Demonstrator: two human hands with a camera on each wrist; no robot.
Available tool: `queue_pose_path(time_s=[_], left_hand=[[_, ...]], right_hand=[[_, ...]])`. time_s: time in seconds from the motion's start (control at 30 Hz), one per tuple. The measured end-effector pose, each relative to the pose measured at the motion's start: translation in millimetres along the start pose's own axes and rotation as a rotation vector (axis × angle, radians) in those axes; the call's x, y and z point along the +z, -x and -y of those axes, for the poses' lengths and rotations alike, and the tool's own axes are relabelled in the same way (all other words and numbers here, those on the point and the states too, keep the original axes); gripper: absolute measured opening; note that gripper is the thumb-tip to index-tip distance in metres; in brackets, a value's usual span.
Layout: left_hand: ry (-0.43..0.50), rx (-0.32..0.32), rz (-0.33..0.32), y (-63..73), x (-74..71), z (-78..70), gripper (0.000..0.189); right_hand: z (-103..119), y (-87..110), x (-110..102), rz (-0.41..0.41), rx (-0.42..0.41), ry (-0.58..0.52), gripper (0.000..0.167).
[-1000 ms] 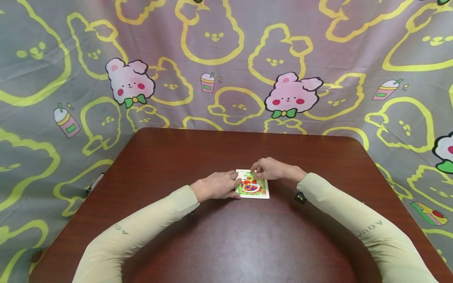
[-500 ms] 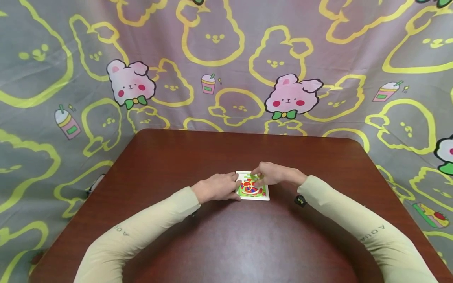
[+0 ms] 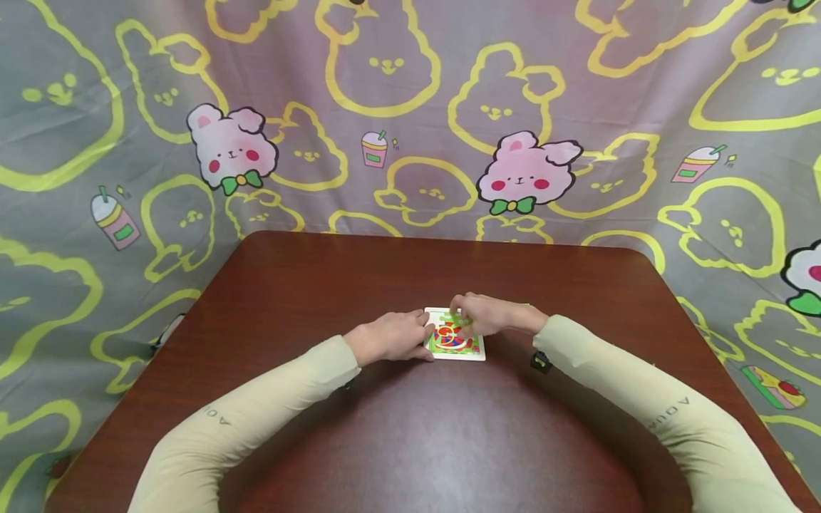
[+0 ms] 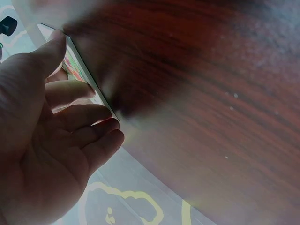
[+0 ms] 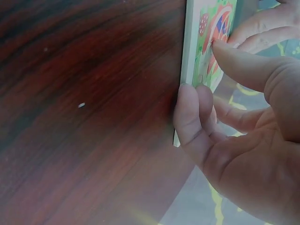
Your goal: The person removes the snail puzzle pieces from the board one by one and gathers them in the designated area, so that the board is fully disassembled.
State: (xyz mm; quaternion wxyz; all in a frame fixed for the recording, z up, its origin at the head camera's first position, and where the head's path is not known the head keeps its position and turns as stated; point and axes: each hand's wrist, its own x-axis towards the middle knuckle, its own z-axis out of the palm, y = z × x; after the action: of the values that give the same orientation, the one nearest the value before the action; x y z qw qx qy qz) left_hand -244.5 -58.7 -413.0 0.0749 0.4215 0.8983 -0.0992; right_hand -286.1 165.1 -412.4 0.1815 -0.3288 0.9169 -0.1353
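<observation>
Touching 1 picture board (image 3: 451,340), left hand (image 3: 399,336) at its left edge, fingers loosely extended, right hand (image 3: 492,313) over its right side, thumb apart from bent fingers, brown table (image 3: 417,427) beneath the board.

1. Head view: evenly lit, mostly clear; pale glare on the near tabletop (image 3: 442,434); soft shadows beneath both sleeves (image 3: 269,395).
2. Curtain (image 3: 423,135): faint pinkish sheen, upper middle.
3. Left wrist view: dim, hazy; left hand (image 4: 61,126) shaded, blurred patch along top edge.
4. Right wrist view: dim; milky haze low; right hand (image 5: 248,126) softly rendered.
</observation>
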Motion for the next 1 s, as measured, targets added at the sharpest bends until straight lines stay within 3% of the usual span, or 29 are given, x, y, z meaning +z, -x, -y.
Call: queue_pose_path(time_s=[0.4,0.67,1.0], left_hand=[[0.008,-0.011,0.017,-2.0,-0.6,-0.2,0.065],[0.015,-0.001,0.001,-1.1,1.3,-0.8,0.063],[0.0,0.002,-0.004,-1.0,1.0,-0.3,0.063]], right_hand=[[-3.7,-4.7,-1.0,0.008,0.017,-0.06,0.038],[-2.9,-6.6,0.0,0.045,0.068,-0.194,0.037],[-0.4,-4.5,0.2,-0.016,0.009,-0.18,0.04]])
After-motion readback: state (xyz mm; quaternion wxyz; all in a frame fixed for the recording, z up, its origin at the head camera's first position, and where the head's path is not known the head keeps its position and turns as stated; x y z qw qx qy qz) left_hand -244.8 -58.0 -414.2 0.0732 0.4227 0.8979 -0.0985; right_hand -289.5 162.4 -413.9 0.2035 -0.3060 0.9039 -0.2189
